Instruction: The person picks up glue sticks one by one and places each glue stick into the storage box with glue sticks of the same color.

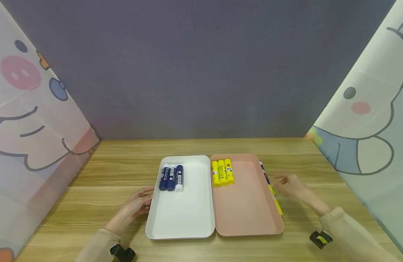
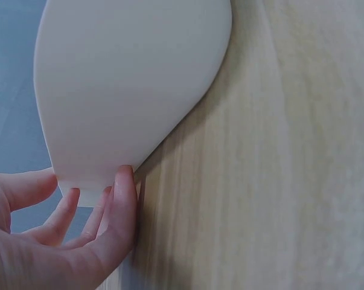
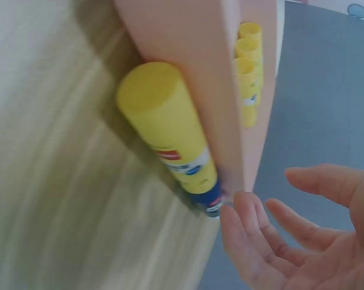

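Note:
My left hand (image 1: 136, 205) is at the left side of a white tray (image 1: 185, 218), its fingertips against the outer wall in the left wrist view. Inside that tray, three dark blue glue sticks (image 1: 171, 179) lie side by side. A pink tray (image 1: 248, 214) stands against it on the right, with three yellow glue sticks (image 1: 222, 173) at its far left. Along its outer right wall lie more glue sticks, a yellow one (image 3: 163, 121) nearest and dark blue farther back. Just right of these, my right hand (image 1: 291, 187) hovers with fingers spread, blurred in the head view, holding nothing.
Both trays rest on a wooden table (image 1: 129, 163). A grey panel (image 1: 201, 72) rises behind it, and cartoon-printed sheets slope up at the left (image 1: 34, 120) and right (image 1: 368, 109).

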